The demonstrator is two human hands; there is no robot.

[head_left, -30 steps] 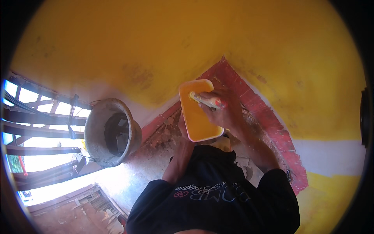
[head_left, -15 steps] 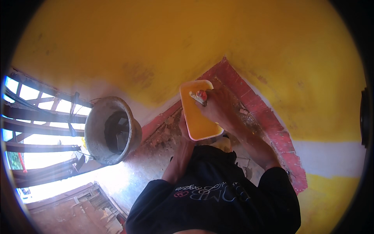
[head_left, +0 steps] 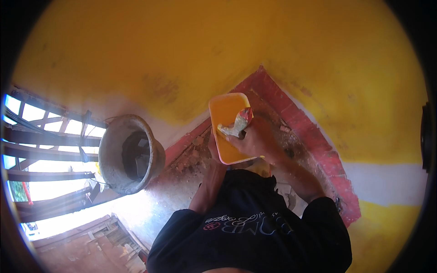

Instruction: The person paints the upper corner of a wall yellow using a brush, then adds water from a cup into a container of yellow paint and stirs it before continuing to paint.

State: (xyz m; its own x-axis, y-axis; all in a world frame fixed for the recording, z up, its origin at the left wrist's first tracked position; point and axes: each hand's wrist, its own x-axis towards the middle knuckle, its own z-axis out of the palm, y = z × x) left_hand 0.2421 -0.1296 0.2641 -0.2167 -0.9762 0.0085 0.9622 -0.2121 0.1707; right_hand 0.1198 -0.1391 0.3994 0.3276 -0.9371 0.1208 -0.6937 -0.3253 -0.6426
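A rectangular plastic tray (head_left: 219, 105) with a pale rim and a yellow-orange inside is held out in front of my body. My left hand (head_left: 213, 149) grips its left side near the lower corner; the tray hides some of the fingers. Over the tray's right side, my right hand (head_left: 256, 140) is closed around a small, bent whitish thing with a red end (head_left: 241, 122). Its narrower whitish end points left, over the tray's inside. What kind of thing it is, I cannot make out.
A grey, cement-crusted bucket (head_left: 157, 157) stands tilted at the left, beside wooden slats (head_left: 50, 175). Yellow walls (head_left: 318, 91) meet in the corner above a red border (head_left: 314, 141). Rubble (head_left: 193, 152) lies along the wall's foot. A worn wooden board (head_left: 91, 250) is at lower left.
My right hand has moved down and slightly right and turned, so more of the whitish thing with the red end shows. The tray and my left hand have barely moved.
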